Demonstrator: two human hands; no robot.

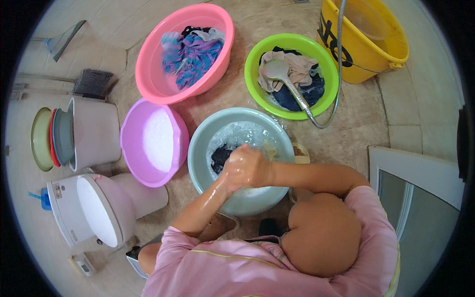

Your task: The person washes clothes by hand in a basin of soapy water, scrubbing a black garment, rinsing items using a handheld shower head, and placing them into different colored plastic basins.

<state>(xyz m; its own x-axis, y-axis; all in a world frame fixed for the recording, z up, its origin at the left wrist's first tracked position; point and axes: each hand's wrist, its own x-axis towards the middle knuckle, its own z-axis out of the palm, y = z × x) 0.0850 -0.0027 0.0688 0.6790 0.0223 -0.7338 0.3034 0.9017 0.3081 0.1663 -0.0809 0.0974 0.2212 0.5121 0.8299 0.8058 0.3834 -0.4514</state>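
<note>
A grey-blue basin of soapy water sits on the floor right in front of me. A dark garment lies in the suds. My left hand and my right hand are wet fists pressed together over the basin's middle, clenched on a bunched part of the dark garment. My left forearm comes up from the lower left. My right forearm reaches in from the right, above my bent knee.
Around the basin stand a purple basin of foam, a pink basin of blue and purple clothes, a green basin with clothes and a shower head, and a yellow bucket. A toilet stands at left, a door frame at right.
</note>
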